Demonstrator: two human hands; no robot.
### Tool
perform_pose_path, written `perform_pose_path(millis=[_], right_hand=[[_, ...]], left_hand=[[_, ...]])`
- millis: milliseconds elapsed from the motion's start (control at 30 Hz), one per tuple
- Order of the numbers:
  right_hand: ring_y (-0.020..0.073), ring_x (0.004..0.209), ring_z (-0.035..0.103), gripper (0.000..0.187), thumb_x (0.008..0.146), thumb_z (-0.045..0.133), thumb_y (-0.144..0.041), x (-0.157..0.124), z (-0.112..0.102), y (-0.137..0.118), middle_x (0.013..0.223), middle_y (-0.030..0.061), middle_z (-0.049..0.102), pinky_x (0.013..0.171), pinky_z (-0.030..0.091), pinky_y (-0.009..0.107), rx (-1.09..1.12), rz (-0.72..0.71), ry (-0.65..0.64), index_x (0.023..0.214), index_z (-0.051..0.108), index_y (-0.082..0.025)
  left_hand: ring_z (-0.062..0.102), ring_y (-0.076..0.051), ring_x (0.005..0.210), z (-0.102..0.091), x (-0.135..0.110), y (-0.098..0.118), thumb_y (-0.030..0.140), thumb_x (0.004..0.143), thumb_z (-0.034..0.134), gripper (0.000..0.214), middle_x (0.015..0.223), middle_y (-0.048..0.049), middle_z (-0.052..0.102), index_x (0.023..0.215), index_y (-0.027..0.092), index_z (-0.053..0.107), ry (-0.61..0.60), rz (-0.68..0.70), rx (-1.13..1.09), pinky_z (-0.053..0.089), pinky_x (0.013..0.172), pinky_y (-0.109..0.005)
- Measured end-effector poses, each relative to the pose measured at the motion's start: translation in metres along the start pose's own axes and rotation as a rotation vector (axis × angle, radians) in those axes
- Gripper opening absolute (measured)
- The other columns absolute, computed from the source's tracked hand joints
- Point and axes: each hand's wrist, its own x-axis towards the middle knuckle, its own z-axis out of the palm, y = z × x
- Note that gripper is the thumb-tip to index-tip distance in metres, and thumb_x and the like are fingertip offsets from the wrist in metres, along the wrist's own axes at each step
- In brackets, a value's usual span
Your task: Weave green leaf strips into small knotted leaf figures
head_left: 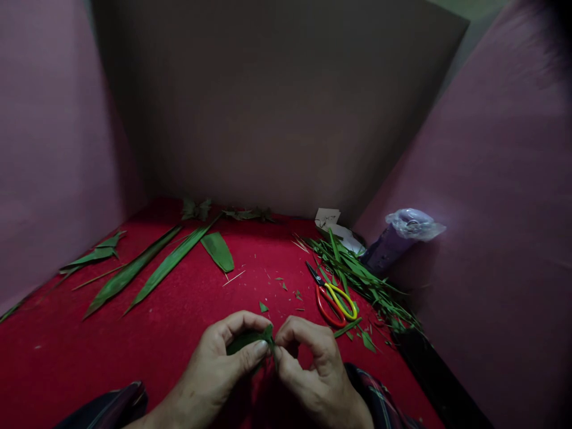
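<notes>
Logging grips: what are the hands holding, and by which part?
A small folded green leaf piece: the left hand pinches its body between thumb and fingers, the right hand pinches its right end.

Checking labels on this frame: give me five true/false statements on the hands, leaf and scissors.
1. The left hand and right hand both pinch the small folded green leaf piece. True.
2. The red-and-yellow-handled scissors are in the right hand. False: they lie untouched on the red cloth, right of the hands.
3. The long green leaves lie on the cloth's left side. True.
4. The pile of thin green leaf strips lies left of the hands. False: it is at the right, beyond the scissors.
5. The purple container sits by the right wall. True.
</notes>
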Motion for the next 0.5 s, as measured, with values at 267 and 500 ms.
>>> perform_pose_path(millis=[267, 500], right_hand=[[0.0114, 0.055, 0.048, 0.013, 0.081, 0.053, -0.020, -0.0013, 0.0005, -0.0024, 0.061, -0.0013, 0.054, 0.055, 0.037, 0.023, -0.056, 0.041, -0.003, 0.069, 0.057, -0.017], [0.0135, 0.057, 0.051, 0.014, 0.081, 0.052, -0.016, -0.0023, 0.0047, 0.0019, 0.060, 0.0012, 0.055, 0.056, 0.038, 0.025, -0.081, -0.053, 0.058, 0.068, 0.056, -0.016]], left_hand=[[0.053, -0.009, 0.060, 0.0009, 0.0017, 0.0034, 0.025, 0.070, 0.076, 0.013, 0.067, 0.0025, 0.064, 0.078, 0.020, 0.068, -0.001, 0.006, -0.018, 0.042, 0.059, -0.019], [0.056, -0.012, 0.068, 0.0037, -0.0022, -0.0010, 0.024, 0.072, 0.073, 0.009, 0.072, 0.0010, 0.067, 0.080, 0.021, 0.070, 0.062, 0.033, 0.056, 0.044, 0.065, -0.022]])
